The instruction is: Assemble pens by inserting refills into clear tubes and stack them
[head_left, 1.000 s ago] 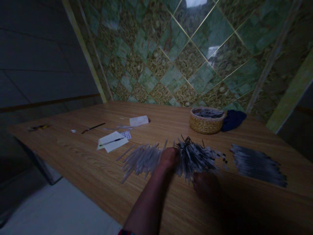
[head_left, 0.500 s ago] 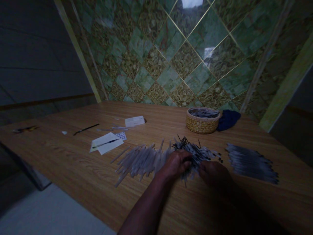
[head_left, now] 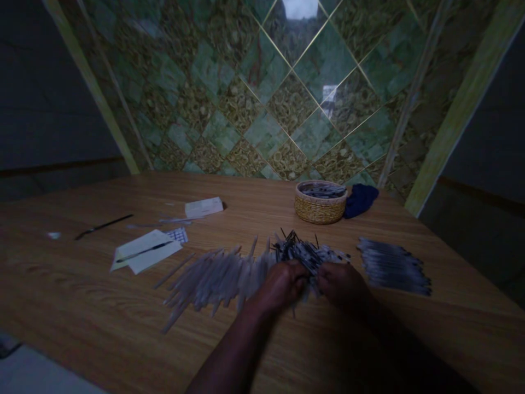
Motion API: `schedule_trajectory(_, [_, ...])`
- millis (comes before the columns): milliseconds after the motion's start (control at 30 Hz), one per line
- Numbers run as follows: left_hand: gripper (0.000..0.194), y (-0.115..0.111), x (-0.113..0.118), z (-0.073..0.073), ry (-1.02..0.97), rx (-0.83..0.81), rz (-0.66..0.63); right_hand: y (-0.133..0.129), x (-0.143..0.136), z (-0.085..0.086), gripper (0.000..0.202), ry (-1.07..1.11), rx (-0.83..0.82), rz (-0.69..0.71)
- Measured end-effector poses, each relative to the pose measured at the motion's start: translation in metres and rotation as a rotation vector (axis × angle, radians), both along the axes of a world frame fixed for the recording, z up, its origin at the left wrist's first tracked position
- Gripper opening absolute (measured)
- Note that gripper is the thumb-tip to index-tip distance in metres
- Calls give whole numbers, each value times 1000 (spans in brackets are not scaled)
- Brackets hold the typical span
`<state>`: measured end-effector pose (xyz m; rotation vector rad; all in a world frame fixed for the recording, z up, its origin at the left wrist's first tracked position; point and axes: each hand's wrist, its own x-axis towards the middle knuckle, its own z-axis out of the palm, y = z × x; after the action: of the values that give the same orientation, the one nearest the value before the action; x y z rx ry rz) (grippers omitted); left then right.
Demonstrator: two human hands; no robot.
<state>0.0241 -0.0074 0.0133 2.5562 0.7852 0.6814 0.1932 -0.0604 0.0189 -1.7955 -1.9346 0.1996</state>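
My left hand (head_left: 287, 282) is closed at the near edge of a heap of dark-tipped sticks (head_left: 297, 249); what its fingers hold is too small to make out. Close on its right, my right hand (head_left: 338, 282) is also closed, and its fingertips are hidden in shadow. Pale translucent tubes (head_left: 217, 276) lie in a loose spread left of the heap. On the right is a neat row of dark-ended tubes (head_left: 394, 267).
A woven basket (head_left: 320, 209) full of similar sticks stands at the back, beside a dark blue cloth (head_left: 361, 200). To the left lie a white box (head_left: 204, 207), papers (head_left: 141, 262) with a thin brush-like tool on them, and a dark stick (head_left: 104, 225).
The view has turned slightly right, so the table's things appear further left. My hands have come closer together, both still closed at the heap.
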Motion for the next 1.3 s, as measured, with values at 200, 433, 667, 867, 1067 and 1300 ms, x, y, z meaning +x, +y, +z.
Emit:
schedule_trajectory(200, [15, 0, 0, -1, -116, -37, 28, 7, 0, -12, 17, 645, -55, 82])
schedule_trajectory(433, [10, -5, 3, 0, -230, -131, 33, 4, -8, -19, 25, 975, -3, 99])
schedule_trajectory(667, [12, 3, -4, -1, -19, -188, 163, 9, 13, -6, 24, 941, 172, -65])
schedule_trajectory(867, [17, -13, 14, -4, 440, -38, 143, 10, 25, -2, 23, 853, 261, -69])
schedule_trajectory(1067, [25, -21, 27, -14, 601, 85, 193, 10, 25, -1, 22, 828, 278, -34])
schedule_trajectory(1300, [24, -20, 29, -23, 598, 89, 180, 10, 26, 0, 22, 844, 276, -29])
